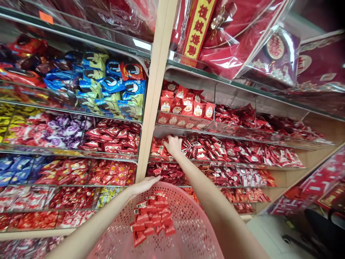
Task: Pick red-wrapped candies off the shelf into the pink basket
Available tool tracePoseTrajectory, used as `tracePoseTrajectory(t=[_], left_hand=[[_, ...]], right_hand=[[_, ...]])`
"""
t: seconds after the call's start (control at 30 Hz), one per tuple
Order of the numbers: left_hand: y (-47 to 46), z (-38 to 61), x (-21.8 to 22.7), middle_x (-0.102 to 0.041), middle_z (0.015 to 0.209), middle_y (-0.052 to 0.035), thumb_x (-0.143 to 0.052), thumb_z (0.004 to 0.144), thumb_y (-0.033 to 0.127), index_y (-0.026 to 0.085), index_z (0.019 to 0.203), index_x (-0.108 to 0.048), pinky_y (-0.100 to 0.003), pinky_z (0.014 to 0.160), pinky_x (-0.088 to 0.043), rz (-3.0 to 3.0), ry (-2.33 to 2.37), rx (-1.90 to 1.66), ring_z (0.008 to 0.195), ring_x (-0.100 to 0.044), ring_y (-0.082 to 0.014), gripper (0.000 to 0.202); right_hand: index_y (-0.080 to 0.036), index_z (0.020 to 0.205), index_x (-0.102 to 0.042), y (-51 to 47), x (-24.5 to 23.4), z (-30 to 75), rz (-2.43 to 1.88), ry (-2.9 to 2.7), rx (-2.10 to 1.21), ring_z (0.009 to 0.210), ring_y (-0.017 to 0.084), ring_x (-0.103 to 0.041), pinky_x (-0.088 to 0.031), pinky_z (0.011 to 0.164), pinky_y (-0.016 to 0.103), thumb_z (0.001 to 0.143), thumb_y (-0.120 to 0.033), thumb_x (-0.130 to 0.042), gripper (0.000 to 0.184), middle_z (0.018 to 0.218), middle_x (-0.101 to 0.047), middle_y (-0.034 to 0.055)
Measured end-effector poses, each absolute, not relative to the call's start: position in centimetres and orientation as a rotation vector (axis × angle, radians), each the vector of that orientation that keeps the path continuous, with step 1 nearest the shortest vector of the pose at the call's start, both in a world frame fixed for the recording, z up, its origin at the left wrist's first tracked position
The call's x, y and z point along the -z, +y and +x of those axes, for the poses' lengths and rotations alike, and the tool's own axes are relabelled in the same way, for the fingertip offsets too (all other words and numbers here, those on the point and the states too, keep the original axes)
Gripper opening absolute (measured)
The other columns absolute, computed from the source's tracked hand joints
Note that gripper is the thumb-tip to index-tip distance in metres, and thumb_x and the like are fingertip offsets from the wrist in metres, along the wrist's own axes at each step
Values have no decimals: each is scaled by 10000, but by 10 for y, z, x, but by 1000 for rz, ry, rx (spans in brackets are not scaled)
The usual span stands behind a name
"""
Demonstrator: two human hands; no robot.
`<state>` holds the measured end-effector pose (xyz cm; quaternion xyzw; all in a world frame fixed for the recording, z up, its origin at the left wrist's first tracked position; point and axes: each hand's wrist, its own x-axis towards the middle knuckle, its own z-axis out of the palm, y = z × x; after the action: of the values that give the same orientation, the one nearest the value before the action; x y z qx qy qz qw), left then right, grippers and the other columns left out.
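My left hand [144, 185] grips the far rim of a pink perforated plastic basket [188, 223] held low in front of me. Several small red wrapped sweets [152, 217] lie piled in the basket. My right hand [173, 145] reaches into a clear shelf bin of red wrapped sweets [205, 148], its fingers curled down among the packets. Whether they hold a packet is hidden.
Glass-fronted shelves hold bins of sweets: blue and yellow packs [113, 88] upper left, purple ones [64, 131], red ones everywhere else. A cream upright post [151, 104] splits the shelving. Red cellophane-wrapped goods [237, 32] sit on top. Floor shows at lower right.
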<state>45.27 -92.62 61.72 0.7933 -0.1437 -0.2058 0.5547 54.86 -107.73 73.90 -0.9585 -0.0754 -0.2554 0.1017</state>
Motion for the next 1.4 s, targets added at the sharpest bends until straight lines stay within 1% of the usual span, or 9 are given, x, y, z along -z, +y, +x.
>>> tracePoseTrajectory(t=[0.23, 0.43, 0.6, 0.67, 0.77, 0.83, 1.0, 1.17, 1.4], left_hand=[[-927, 451, -620, -512, 1337, -81, -396, 767, 678, 155, 1234, -531, -340, 1080, -252, 1835, -354, 528, 1247, -436, -242, 714], [-930, 451, -626, -609, 1227, -74, -403, 761, 681, 166, 1095, -614, -318, 1015, -334, 1805, -364, 552, 1159, -514, -245, 649], [-929, 453, -625, -644, 1136, -76, -354, 763, 699, 174, 925, -651, -361, 1024, -300, 1829, -311, 525, 1115, -524, -255, 625], [-929, 454, -624, -655, 1095, -66, -321, 768, 705, 185, 886, -655, -366, 1023, -298, 1819, -304, 531, 1101, -529, -249, 630], [-929, 454, -625, -659, 1066, -50, -294, 770, 711, 198, 851, -652, -370, 1021, -294, 1800, -304, 536, 1091, -528, -246, 630], [-930, 453, -626, -662, 1058, -43, -277, 772, 712, 200, 836, -650, -372, 1016, -294, 1789, -307, 538, 1082, -527, -249, 636], [-932, 453, -625, -654, 1065, -56, -251, 765, 727, 195, 860, -648, -391, 999, -301, 1798, -287, 542, 1076, -523, -264, 671], [-933, 454, -624, -647, 1062, -60, -254, 770, 724, 194, 836, -642, -368, 1000, -305, 1809, -282, 525, 1067, -527, -242, 661], [-934, 450, -632, -649, 1027, -48, -261, 773, 720, 199, 813, -648, -365, 997, -302, 1818, -283, 486, 1060, -521, -243, 650]], right_hand=[[-185, 834, -695, -1087, -744, 548, -2693, -44, 726, 811, 229, -618, -397, 694, 311, 816, -303, -517, 214, 839, -695, 113], [-155, 847, -704, -1091, -761, 539, -2515, -16, 774, 782, 188, -649, -432, 695, 254, 861, -296, -442, 299, 839, -710, 100], [-139, 855, -667, -1091, -761, 489, -2051, -274, 826, 638, 150, -666, -489, 626, 227, 862, -331, -477, 270, 710, -691, 32], [-158, 874, -655, -1093, -747, 460, -1928, -419, 868, 668, 153, -673, -516, 612, 239, 864, -337, -491, 243, 765, -688, 29], [-189, 994, -632, -1104, -707, 419, -1973, -598, 977, 873, 165, -656, -538, 767, 295, 881, -256, -483, 198, 988, -669, 60], [-194, 1093, -596, -1116, -675, 398, -2090, -786, 1011, 1008, 174, -609, -510, 883, 336, 886, -189, -468, 243, 1063, -652, 77], [-168, 1339, -380, -1140, -619, 366, -2247, -1388, 930, 1130, 168, -543, -520, 879, 282, 895, -99, -399, 449, 1218, -585, 118], [-90, 1264, -440, -1144, -606, 356, -2368, -1577, 899, 1081, 177, -575, -514, 852, 266, 915, -101, -333, 365, 1202, -589, 158], [-136, 1088, -575, -1112, -588, 371, -2363, -1631, 1002, 881, 133, -619, -515, 741, 245, 905, -137, -407, 248, 1167, -627, 66]])
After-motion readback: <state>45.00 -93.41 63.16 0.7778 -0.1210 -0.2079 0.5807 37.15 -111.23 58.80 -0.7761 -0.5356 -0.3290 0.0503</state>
